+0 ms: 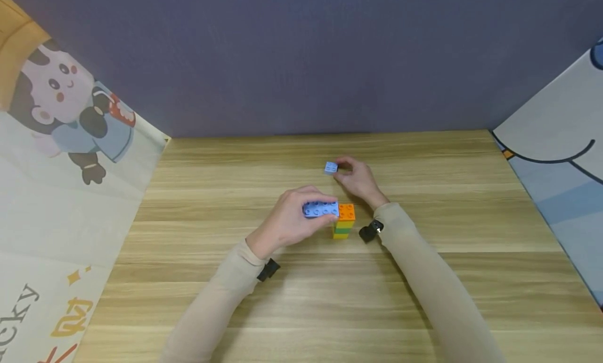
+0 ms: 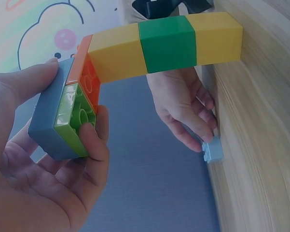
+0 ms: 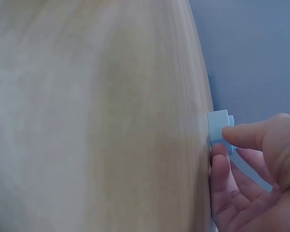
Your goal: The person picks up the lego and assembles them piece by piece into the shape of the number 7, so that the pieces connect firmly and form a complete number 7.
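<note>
My left hand (image 1: 294, 213) grips a long blue brick (image 1: 321, 209) by its ends, with fingertips under a lime green brick (image 2: 67, 116) below it. Beside the lime brick lies an orange brick (image 1: 347, 211), which tops an upright tower of yellow, green (image 2: 167, 44) and yellow bricks on the table. The blue brick juts out to the left of the tower. Farther back, my right hand (image 1: 358, 178) pinches a small light blue brick (image 3: 218, 126) between thumb and finger, low at the tabletop. Its studs face up in the head view.
The wood-grain table (image 1: 198, 211) ends at a dark blue-grey wall (image 1: 301, 64). A panel with a cartoon cow (image 1: 61, 90) stands on the left, another printed panel (image 1: 556, 117) on the right. Each wrist wears a black camera (image 1: 371, 231).
</note>
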Tool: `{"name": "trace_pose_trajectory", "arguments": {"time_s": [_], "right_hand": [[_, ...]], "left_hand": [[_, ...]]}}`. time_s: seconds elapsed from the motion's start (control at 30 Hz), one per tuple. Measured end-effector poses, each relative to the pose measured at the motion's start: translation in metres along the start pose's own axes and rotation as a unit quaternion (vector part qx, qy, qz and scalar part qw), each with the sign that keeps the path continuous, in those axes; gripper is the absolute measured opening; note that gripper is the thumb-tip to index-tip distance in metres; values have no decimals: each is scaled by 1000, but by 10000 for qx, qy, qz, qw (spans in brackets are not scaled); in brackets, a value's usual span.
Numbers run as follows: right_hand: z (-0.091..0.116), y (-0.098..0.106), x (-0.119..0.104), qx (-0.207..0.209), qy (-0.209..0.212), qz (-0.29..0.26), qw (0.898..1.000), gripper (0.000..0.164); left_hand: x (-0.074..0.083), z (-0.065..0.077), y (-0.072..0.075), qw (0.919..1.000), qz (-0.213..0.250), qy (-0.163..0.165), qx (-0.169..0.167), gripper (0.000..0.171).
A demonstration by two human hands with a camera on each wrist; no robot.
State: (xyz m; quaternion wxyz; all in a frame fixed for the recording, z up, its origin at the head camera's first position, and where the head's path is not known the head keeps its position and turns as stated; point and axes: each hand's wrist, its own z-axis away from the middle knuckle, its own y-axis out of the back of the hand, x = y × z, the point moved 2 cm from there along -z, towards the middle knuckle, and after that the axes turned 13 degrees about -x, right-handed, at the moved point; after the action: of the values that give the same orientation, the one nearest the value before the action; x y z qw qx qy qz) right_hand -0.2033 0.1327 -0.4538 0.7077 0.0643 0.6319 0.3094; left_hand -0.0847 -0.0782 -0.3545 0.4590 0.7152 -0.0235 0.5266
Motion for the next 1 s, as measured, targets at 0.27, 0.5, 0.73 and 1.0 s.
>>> {"name": "trace_pose_trajectory", "arguments": {"time_s": [0.27,0.5,0.73,1.0], "right_hand": [[1,0,1,64,-54,10,10000,49],[4,0,0,141,31,31,9999,48],[8,2,-1,109,-88,-124,9998,49],[12,3,-2,66,-108,-223,9997,50]], "left_hand": [[1,0,-1,10000,-49,-34,35,36],[0,0,-1,9999,-58,-63,87,36],[-1,0,-1,9999,-50,-86,123,35],[-1,0,-1,9999,-36,-105,113,34]]}}
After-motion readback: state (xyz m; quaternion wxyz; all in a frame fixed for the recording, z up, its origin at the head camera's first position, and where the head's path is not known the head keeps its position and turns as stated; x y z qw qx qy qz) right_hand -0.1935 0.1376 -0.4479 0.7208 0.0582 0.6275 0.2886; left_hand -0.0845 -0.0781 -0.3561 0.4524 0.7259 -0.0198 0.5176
